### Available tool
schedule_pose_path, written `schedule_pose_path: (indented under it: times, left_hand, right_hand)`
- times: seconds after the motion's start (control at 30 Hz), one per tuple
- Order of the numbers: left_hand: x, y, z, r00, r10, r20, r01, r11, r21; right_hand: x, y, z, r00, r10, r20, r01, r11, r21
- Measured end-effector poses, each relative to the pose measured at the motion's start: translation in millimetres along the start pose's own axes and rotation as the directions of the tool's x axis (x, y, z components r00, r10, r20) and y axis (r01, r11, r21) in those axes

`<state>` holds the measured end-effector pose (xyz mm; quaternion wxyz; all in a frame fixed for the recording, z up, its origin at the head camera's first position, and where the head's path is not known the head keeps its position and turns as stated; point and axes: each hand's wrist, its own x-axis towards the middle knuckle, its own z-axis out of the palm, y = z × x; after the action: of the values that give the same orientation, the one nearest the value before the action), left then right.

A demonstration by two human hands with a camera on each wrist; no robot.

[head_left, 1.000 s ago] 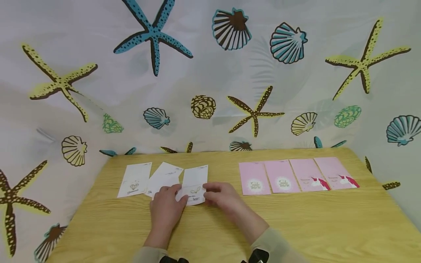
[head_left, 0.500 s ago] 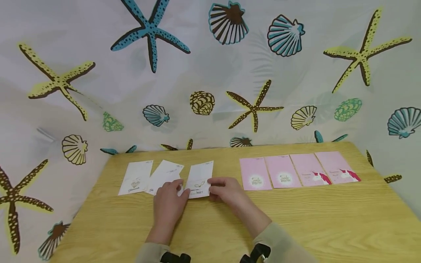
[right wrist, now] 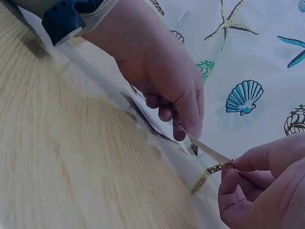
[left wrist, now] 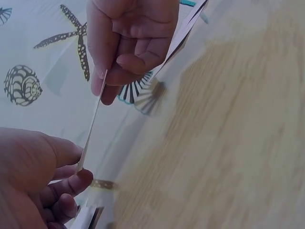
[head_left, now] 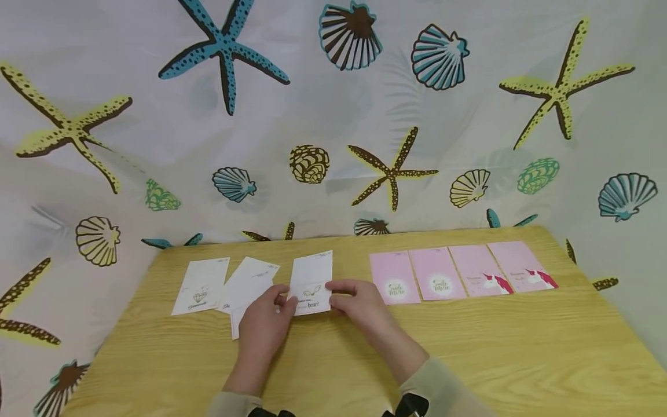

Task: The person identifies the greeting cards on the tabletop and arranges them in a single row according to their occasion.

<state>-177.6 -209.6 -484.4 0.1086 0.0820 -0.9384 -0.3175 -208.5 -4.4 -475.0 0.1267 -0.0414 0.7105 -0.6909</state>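
My left hand (head_left: 264, 321) and my right hand (head_left: 362, 307) pinch a white card (head_left: 311, 278) by its two side edges. It bears a gold drawing and the printed word "heart". Both wrist views show the card edge-on as a thin strip (left wrist: 93, 119), clear of the wood, thumbs and fingertips at either end. Left of it lie a white card with a diamond drawing (head_left: 200, 286) and a tilted white card (head_left: 255, 272). A further white card's corner (head_left: 235, 325) shows beside my left hand, which hides the rest.
To the right, several pink cards stand side by side in a row: two with a round "Smile More" print (head_left: 394, 263), two with a unicorn (head_left: 480, 260). Behind the wooden table (head_left: 469, 353) hangs a white cloth (head_left: 312, 104) printed with starfish and shells.
The held card was bent across its middle and is now flatter, and it has shifted right, away from the tilted card. A white corner left of my left hand has come into view.
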Motion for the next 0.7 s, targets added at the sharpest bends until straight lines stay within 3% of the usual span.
schedule_pose_path:
  times: [0.43, 0.7]
  left_hand:
    - [-0.4, 20.1, 9.7, 0.998, 0.033, -0.062, -0.033, 0.999, -0.009]
    - [4.4, 41.3, 14.7, 0.996, 0.055, -0.068, -0.056, 0.998, -0.015]
  right_hand:
    - [-4.2, -2.9, -16.9, 0.993, -0.060, -0.099, 0.045, 0.988, -0.146]
    - [-3.2, -5.5, -36.1, 0.987, -0.091, -0.135, 0.058, 0.971, -0.234]
